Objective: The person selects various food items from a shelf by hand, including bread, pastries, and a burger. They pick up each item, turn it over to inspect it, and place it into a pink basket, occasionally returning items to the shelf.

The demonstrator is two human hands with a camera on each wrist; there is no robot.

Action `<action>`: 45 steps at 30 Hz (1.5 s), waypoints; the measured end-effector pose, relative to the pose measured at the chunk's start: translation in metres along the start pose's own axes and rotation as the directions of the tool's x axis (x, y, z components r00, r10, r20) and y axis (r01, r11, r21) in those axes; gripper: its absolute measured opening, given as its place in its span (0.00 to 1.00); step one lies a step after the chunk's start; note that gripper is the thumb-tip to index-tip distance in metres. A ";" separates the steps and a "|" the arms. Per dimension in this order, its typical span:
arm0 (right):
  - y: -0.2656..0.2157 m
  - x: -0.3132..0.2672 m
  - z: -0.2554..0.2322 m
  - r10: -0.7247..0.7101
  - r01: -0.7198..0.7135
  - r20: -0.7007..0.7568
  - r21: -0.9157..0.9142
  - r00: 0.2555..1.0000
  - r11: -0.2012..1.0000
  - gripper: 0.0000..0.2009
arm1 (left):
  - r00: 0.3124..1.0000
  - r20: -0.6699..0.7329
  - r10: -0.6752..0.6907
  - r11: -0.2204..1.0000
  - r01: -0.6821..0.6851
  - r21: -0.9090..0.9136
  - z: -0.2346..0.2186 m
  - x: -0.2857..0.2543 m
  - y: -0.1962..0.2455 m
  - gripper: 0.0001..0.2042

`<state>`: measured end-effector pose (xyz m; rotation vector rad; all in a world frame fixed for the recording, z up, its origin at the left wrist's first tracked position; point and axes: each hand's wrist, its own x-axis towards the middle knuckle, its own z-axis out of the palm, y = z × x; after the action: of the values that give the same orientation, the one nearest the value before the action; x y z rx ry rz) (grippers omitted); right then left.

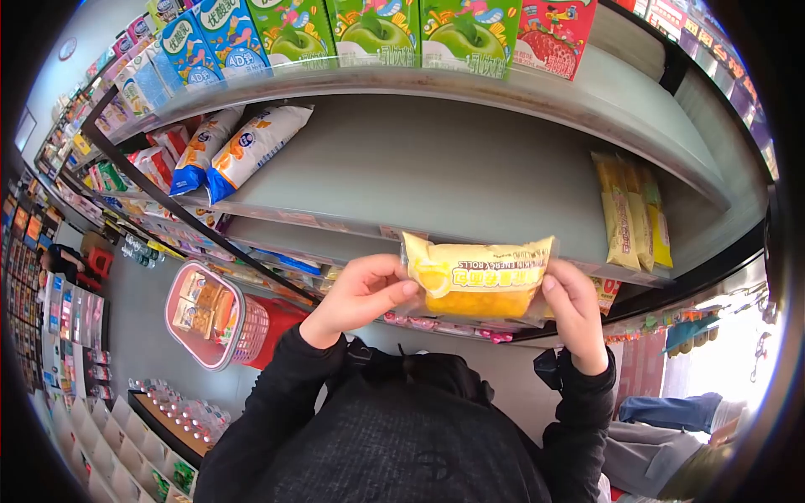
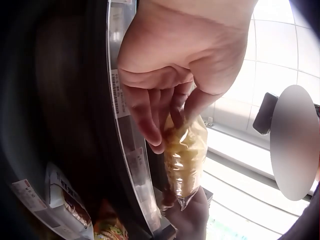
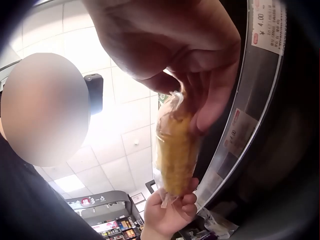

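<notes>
A yellow pack of pumpkin energy rolls [image 1: 482, 281] is held level in front of the shelf, its printed lettering upside down in the head view. My left hand [image 1: 360, 293] pinches its left end between thumb and fingers. The other end is gripped by my right hand [image 1: 577, 310]. In the left wrist view, my left hand's fingers curl at the near end of the shiny wrapper [image 2: 185, 155]. The right wrist view shows the pack [image 3: 176, 150] end-on, stretched between both hands.
Behind the pack runs a grey shelf [image 1: 419, 159] with slim yellow packs [image 1: 620, 210] at its right and white-blue bags [image 1: 256, 147] at its left. Drink cartons [image 1: 377, 33] line the shelf above. A pink basket [image 1: 253, 331] with packaged food stands at lower left.
</notes>
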<state>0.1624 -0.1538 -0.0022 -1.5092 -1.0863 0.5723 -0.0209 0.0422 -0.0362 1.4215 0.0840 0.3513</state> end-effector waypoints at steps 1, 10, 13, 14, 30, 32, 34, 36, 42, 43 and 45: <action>0.001 0.005 -0.005 0.051 -0.051 -0.027 0.000 0.998 0.999 0.10 | 1.000 -0.003 0.004 1.000 -0.004 0.005 0.000 0.001 0.002 0.06; -0.038 0.061 -0.022 -0.235 0.285 0.217 -0.241 0.948 0.928 0.05 | 0.839 0.544 -0.026 0.797 0.346 -0.495 0.008 0.031 -0.020 0.35; -0.046 0.068 -0.008 -0.293 0.406 0.306 -0.427 0.906 0.808 0.05 | 0.866 0.467 -0.178 0.893 0.342 -0.294 0.033 0.035 0.002 0.37; -0.045 0.069 -0.003 -0.259 0.417 0.352 -0.513 0.899 0.750 0.05 | 0.863 0.473 -0.176 0.891 0.344 -0.295 0.036 0.036 0.000 0.37; -0.012 0.050 -0.029 -0.055 0.057 0.080 -0.025 0.995 0.998 0.12 | 0.978 -0.112 0.178 0.834 -0.210 -0.510 0.038 0.051 0.014 0.20; -0.012 0.046 -0.019 0.031 -0.046 0.137 0.109 0.990 0.993 0.13 | 0.973 -0.110 0.204 0.812 -0.231 -0.536 0.043 0.057 0.013 0.19; -0.016 0.045 -0.011 0.069 -0.090 0.149 0.138 0.987 0.986 0.12 | 0.966 -0.121 0.228 0.808 -0.257 -0.529 0.049 0.061 0.011 0.19; -0.013 0.045 -0.008 0.105 -0.129 0.165 0.142 0.981 0.981 0.11 | 0.967 -0.123 0.224 0.814 -0.255 -0.522 0.055 0.063 0.011 0.19; -0.009 0.045 -0.014 0.086 -0.100 0.080 0.194 0.993 0.976 0.08 | 0.976 -0.028 0.215 0.860 -0.203 -0.469 0.049 0.066 0.014 0.24; -0.008 0.045 -0.018 0.058 -0.063 0.034 0.186 0.998 0.980 0.08 | 0.985 0.065 0.162 0.815 -0.096 -0.571 0.040 0.065 0.019 0.24; -0.007 0.046 -0.026 0.016 -0.004 -0.059 0.192 0.998 0.981 0.07 | 0.980 0.163 0.118 0.755 0.018 -0.656 0.029 0.065 0.024 0.23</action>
<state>0.2024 -0.1277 0.0205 -1.3559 -0.9498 0.6169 0.0443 0.0358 0.0013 0.7433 -0.2263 0.2453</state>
